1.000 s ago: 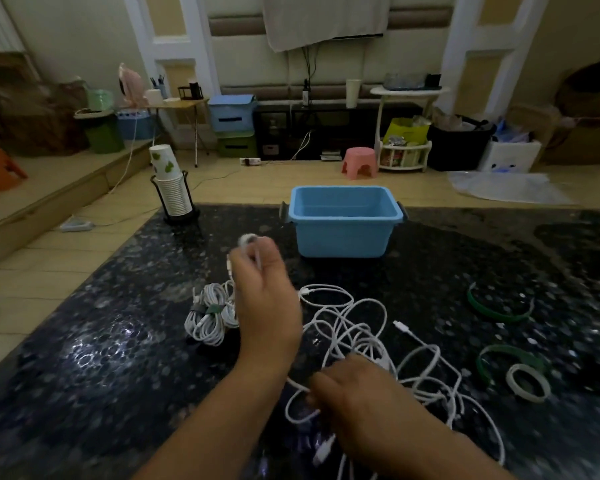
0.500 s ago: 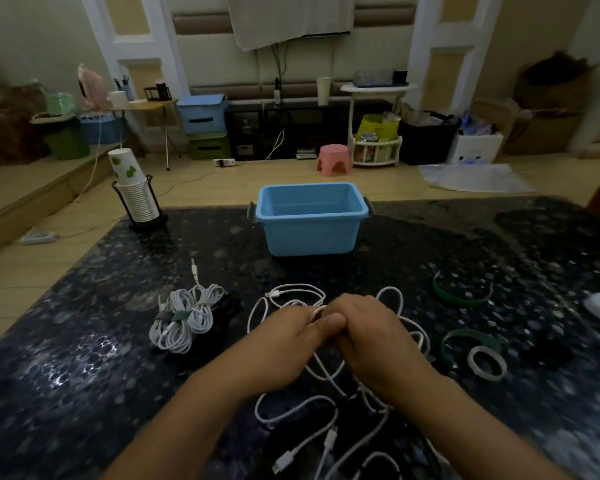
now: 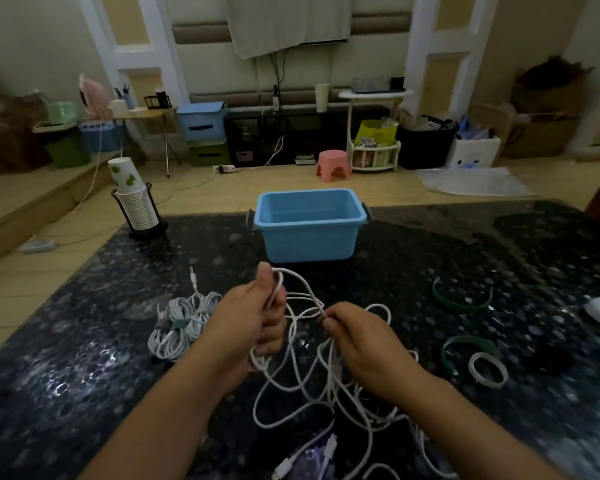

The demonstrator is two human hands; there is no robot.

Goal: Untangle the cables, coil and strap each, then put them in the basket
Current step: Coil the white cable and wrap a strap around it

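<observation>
Head view: both hands (image 3: 246, 320) (image 3: 368, 344) grip tangled cables (image 3: 302, 386); blue basket (image 3: 309, 237) holds nothing.

Bare tabletop (image 3: 413, 271) lies between the right hand (image 3: 368, 344) and the blue basket (image 3: 309, 225); a strapped cable coil (image 3: 179, 323) crowds the left hand (image 3: 246, 317).

— What sort of place was it?
— A lived-in home: a pink stool (image 3: 332, 164) at centre, stacked storage bins (image 3: 204, 133) upper left, a paper-cup holder (image 3: 137, 206) on the dark table (image 3: 84, 341).
</observation>
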